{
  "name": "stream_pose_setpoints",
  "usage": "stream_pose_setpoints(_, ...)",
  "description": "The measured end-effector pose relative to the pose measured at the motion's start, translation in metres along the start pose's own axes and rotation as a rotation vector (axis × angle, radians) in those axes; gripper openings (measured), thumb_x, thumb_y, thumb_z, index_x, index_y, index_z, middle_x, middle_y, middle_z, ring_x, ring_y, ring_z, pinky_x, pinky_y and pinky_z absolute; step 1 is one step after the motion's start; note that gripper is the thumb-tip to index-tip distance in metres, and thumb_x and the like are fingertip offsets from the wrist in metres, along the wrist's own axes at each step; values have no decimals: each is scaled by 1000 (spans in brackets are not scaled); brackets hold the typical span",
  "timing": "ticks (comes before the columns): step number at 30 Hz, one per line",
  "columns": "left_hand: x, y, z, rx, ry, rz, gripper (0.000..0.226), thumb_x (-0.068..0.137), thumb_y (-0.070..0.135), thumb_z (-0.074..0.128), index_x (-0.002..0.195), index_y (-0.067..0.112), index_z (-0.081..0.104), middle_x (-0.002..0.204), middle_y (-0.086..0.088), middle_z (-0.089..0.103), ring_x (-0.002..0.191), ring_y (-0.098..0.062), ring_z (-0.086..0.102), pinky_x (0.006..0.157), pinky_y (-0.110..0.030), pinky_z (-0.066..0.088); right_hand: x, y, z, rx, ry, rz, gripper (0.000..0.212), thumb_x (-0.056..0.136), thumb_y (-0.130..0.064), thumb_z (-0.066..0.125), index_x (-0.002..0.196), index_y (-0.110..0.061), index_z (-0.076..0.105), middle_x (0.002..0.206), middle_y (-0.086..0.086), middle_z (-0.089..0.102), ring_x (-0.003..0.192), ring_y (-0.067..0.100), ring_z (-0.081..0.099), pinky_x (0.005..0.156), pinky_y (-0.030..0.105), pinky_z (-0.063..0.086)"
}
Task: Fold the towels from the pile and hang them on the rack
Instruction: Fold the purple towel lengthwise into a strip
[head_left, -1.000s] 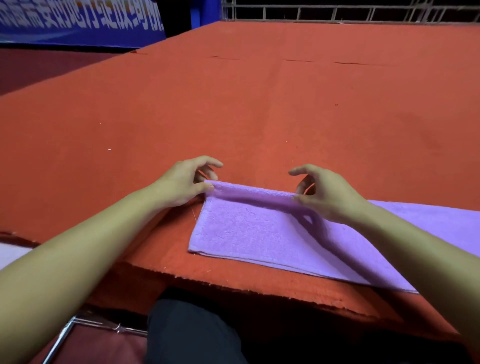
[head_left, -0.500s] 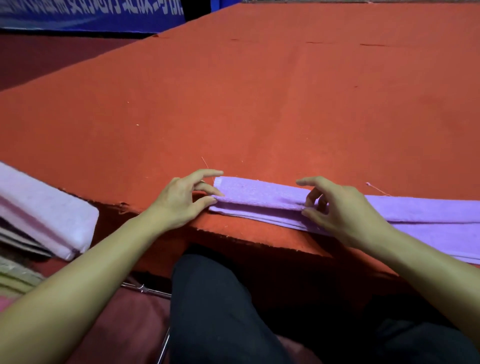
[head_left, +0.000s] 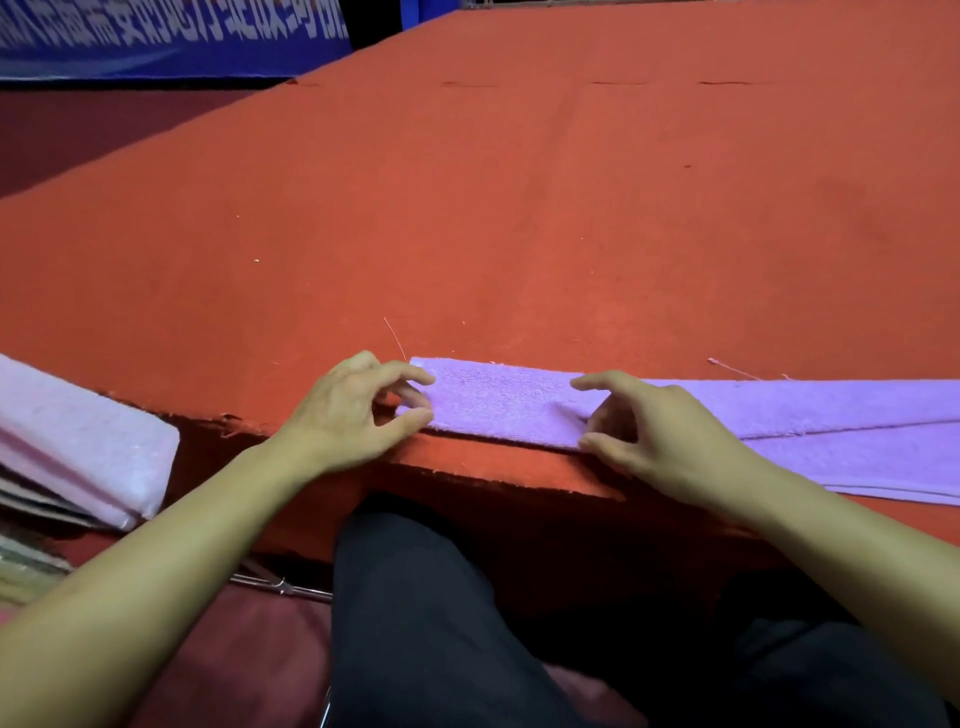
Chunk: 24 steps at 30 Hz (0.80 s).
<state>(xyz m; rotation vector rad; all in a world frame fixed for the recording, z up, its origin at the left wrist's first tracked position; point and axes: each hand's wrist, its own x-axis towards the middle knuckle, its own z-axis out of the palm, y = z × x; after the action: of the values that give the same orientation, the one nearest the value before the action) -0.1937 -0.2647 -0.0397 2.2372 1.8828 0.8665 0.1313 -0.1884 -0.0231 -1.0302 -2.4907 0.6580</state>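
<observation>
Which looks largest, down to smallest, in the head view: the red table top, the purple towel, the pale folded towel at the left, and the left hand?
1. red table top
2. purple towel
3. pale folded towel, cut off by the frame edge
4. left hand

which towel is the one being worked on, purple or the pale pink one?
The purple towel: it lies folded into a strip on the red table, left hand at its end, right hand on it. The pale pink towel sits untouched, off the table's left.

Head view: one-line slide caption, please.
Both hands, left hand and right hand, pinch a folded purple towel at the red table edge.
</observation>
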Motion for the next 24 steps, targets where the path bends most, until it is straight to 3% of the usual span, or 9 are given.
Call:
stream_pose_setpoints(3, 18, 24, 5, -26, 46, 33, 34, 81, 49, 55, 111, 35, 63, 90, 31, 67, 80, -6, 48, 74, -23, 43, 1, 5, -13, 47, 87, 3, 48, 85, -21, 70, 128, -33, 53, 82, -24, 67, 73, 3, 61, 67, 16, 45)
stream_pose_setpoints(8, 75, 93, 49, -172, -53, 94, 24, 81, 40, 57, 105, 38, 63, 87, 30, 66, 75, -2, 53, 70, -6, 36, -13, 38, -47, 43, 198, 67, 51, 84, -11, 69, 129, -29, 53, 78, -21, 67, 70, 4, 62, 67, 16, 46)
stream_pose_setpoints(13, 136, 179, 116, -243, -235, 164, 27, 84, 18, 68, 102, 36, 61, 89, 25, 67, 72, -4, 58, 68, -11, 41, -61, 99, -97, 24, 333, 207, 48, 85, -8, 68, 128, -25, 56, 78, -18, 67, 65, 7, 63, 67, 19, 47)
stream_pose_setpoints(18, 185, 259, 177, -265, -357, 216, 27, 86, 24, 66, 108, 37, 56, 90, 24, 67, 67, 6, 57, 67, -13, 41, -122, 179, -158, -62, 458, 395, 46, 86, -9, 64, 128, -25, 56, 81, -20, 65, 67, 11, 62, 67, 22, 46)
stream_pose_setpoints(21, 205, 295, 207, -245, -412, 213, 23, 86, 32, 66, 104, 41, 55, 90, 27, 66, 67, 7, 57, 70, -22, 44, -152, 227, -190, -127, 481, 487, 46, 88, -8, 61, 131, -24, 55, 88, -19, 64, 72, 10, 60, 75, 23, 48)
stream_pose_setpoints(24, 220, 332, 233, -182, -436, 228, 30, 82, 45, 67, 108, 41, 54, 95, 29, 64, 76, -1, 57, 79, -29, 48, -172, 271, -221, -251, 476, 530, 52, 88, -4, 58, 135, -26, 52, 109, -10, 65, 98, 18, 53, 83, 26, 40)
